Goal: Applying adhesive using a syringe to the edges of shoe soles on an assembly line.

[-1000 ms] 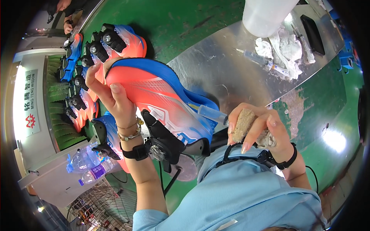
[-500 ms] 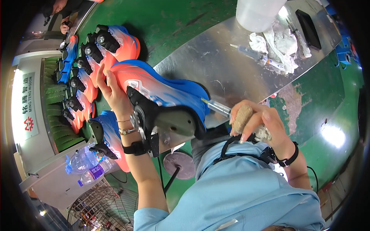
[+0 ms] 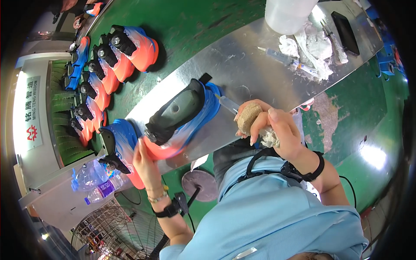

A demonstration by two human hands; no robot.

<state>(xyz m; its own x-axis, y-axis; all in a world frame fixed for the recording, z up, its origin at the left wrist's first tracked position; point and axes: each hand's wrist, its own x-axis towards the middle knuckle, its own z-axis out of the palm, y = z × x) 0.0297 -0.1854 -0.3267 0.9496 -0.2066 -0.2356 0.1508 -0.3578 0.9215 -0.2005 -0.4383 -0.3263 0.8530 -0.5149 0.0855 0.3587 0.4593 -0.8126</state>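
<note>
A blue-and-orange shoe (image 3: 190,132) with a dark lining lies on the metal table, its opening upward and its toe toward me at the left. My left hand (image 3: 146,167) is closed at that toe, its fingers partly hidden; another blue-and-orange shoe (image 3: 120,143) is right beside it. In my right hand (image 3: 277,130) is a clear syringe (image 3: 229,104), its thin tip at the shoe's heel end; whether it touches cannot be told. The same hand also grips a rough beige rounded lump (image 3: 249,117) and a crumpled whitish cloth (image 3: 269,138).
Several similar shoes (image 3: 138,47) stand in rows at the far left. On the table's far right are a white tub (image 3: 288,17), crumpled white tissue (image 3: 318,47), another syringe (image 3: 281,57) and a black phone (image 3: 345,34). Plastic bottles (image 3: 104,190) and a wire fan (image 3: 112,229) are at the lower left.
The shoe, held tilted with its side toward me, has turned and come down onto the table. My left hand moved nearer to its toe; the right hand shifted left with the syringe.
</note>
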